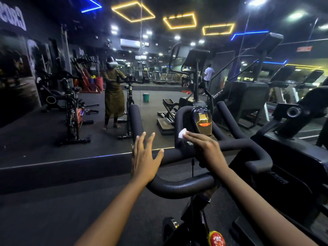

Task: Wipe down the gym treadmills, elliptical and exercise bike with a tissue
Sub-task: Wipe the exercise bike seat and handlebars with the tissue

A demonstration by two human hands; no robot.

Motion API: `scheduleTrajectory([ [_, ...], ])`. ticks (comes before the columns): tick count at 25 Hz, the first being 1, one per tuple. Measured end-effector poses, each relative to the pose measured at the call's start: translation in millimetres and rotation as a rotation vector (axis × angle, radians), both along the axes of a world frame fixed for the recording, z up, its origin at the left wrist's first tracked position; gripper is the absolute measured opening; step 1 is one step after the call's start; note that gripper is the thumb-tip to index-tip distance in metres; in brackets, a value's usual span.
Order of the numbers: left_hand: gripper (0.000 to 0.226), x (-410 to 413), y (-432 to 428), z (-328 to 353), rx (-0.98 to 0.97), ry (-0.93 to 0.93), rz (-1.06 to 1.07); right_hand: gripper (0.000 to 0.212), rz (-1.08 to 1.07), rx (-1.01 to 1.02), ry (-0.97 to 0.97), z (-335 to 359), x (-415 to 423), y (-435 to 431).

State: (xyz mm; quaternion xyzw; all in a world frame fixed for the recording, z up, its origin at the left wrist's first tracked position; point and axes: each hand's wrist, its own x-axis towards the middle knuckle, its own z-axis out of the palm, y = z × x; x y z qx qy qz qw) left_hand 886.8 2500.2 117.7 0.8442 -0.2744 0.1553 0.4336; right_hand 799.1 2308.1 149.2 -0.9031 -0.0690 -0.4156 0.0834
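Note:
The exercise bike's black padded handlebar fills the middle of the view, with a small console at its centre. My right hand lies over the middle bar and presses a small white tissue with its fingertips against the bar just left of the console. My left hand is open with fingers spread, over the left handlebar loop, palm towards the bar; whether it touches is unclear.
A wall mirror stands straight ahead, its base ledge near the handlebar. An elliptical and other bikes show in it. A black machine stands close on the right. Dark rubber floor lies to the left.

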Motion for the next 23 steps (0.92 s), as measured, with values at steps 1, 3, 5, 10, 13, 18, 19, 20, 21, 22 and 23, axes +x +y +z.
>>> scheduleTrajectory([
  [1,0.067,-1.6,0.3,-1.3,-0.122,0.049,0.029,0.054,0.049,-0.031,0.001,5.1,7.9,12.1],
  [3,0.074,-4.8,-0.7,-1.0,-0.280,0.172,0.081,0.049,0.126,-0.067,-0.022,15.7,25.2,32.0],
  [5,0.077,-7.3,-1.5,1.6,-0.338,0.293,0.096,0.046,0.184,-0.087,-0.039,26.9,49.5,46.2],
  [10,0.070,-6.8,-0.3,5.6,-0.423,0.478,0.101,0.038,0.221,-0.127,0.050,56.0,119.7,76.6],
  [13,0.066,-8.6,0.1,7.2,-0.431,0.480,0.077,0.032,0.177,-0.121,0.125,67.8,157.4,84.6],
  [18,0.060,-6.3,0.3,7.1,-0.466,0.493,0.080,0.036,0.150,-0.182,0.184,63.2,178.1,84.9],
  [19,0.060,-6.1,0.2,6.6,-0.476,0.502,0.075,0.038,0.153,-0.202,0.179,58.2,170.4,84.8],
  [20,0.060,-6.2,0.2,6.4,-0.485,0.504,0.071,0.042,0.181,-0.228,0.155,51.7,159.8,84.3],
  [21,0.059,-5.6,0.4,5.3,-0.496,0.501,0.066,0.044,0.230,-0.261,0.128,44.4,145.3,83.8],
  [22,0.058,-5.1,0.7,4.4,-0.508,0.495,0.058,0.046,0.289,-0.286,0.110,36.0,131.0,82.4],
  [23,0.057,-4.6,0.9,3.2,-0.519,0.488,0.048,0.046,0.331,-0.304,0.115,28.2,116.4,81.0],
])
